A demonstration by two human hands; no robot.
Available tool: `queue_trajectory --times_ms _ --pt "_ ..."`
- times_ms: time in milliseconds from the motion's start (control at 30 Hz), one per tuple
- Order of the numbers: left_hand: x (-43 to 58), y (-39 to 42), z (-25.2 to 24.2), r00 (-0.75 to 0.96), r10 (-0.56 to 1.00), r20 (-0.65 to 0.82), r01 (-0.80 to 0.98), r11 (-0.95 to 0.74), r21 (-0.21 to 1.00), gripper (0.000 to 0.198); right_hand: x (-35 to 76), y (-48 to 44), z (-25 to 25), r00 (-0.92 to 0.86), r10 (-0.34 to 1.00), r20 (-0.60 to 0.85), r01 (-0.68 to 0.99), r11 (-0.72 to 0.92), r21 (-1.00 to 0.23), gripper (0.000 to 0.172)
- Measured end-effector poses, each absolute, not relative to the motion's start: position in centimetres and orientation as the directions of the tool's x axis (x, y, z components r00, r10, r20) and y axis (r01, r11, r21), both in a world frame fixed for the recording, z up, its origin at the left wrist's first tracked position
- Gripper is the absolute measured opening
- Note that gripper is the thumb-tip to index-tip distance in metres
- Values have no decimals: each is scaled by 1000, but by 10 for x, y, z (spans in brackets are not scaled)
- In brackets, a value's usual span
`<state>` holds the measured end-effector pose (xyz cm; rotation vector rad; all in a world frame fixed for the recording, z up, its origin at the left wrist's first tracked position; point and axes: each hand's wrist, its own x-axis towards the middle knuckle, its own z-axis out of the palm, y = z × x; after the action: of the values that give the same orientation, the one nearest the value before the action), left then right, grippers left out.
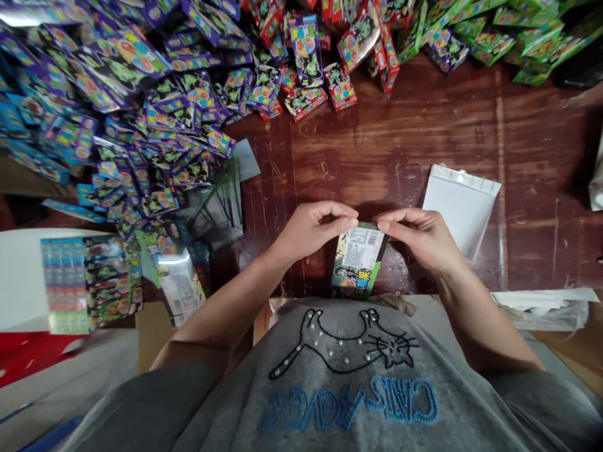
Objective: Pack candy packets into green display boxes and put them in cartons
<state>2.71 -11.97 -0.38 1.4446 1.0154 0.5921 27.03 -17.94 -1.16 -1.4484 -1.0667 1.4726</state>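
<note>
Evidently both hands are pinching the top edge of the small printed box (358, 258) at table centre — left hand (311, 229) at nine o'clock, right hand (417, 235) at three — and holding it square, fingertips evenly spaced, is looking wise.

Dark red wooden table (424, 144) w/ big heap of purple boxes (117, 94) at left, red boxes (339, 88) & green boxes (509, 31) along far edge, white bag (459, 204) near right, stacked packs (89, 282) at left

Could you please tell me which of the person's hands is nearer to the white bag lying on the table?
Right hand, just left of the white bag; left hand lies farther left.
</note>
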Motion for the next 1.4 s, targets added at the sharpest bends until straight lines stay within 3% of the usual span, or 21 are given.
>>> queue_trajectory --times_ms 133,233,300,367,467,600,767,933,1067,1233,1400 --pt "31 -122 -11 551 809 -206 192 117 974 25 291 -187 -4 -203 964 -171 132 -146 -980 23" --pt "49 -116 -12 642 743 -187 198 75 977 19 326 -176 2 -265 964 -5 330 86 -940 24" --pt "70 -108 -12 737 663 -130 181 -7 984 15 359 -155 3 -200 974 108 548 202 -812 28" --pt "95 -99 -12 826 561 -59 149 -115 982 10 392 -128 -1 -127 976 176 748 211 -629 39" --pt "129 -91 -18 901 432 -50 175 -255 951 7 427 -93 -13 -201 977 76 868 213 -448 45" --pt "152 -87 -27 900 405 -159 311 -342 887 10 435 -74 -27 -327 943 -70 869 271 -413 43" --pt "152 -88 -27 910 383 -157 306 -367 879 10 430 -73 -35 -327 943 -68 870 272 -412 38" --pt "153 -89 -24 893 406 -195 354 -366 860 6 430 -72 -30 -378 921 -92 843 301 -445 19" --pt "153 -88 -23 889 400 -223 375 -359 855 5 430 -77 -17 -364 927 -89 835 282 -472 18" --pt "155 -89 -23 876 422 -231 408 -398 822 5 434 -90 6 -343 939 -21 657 224 -720 21" --pt "156 -91 -24 868 442 -225 418 -408 811 6 432 -108 35 -36 988 148 416 149 -897 26"
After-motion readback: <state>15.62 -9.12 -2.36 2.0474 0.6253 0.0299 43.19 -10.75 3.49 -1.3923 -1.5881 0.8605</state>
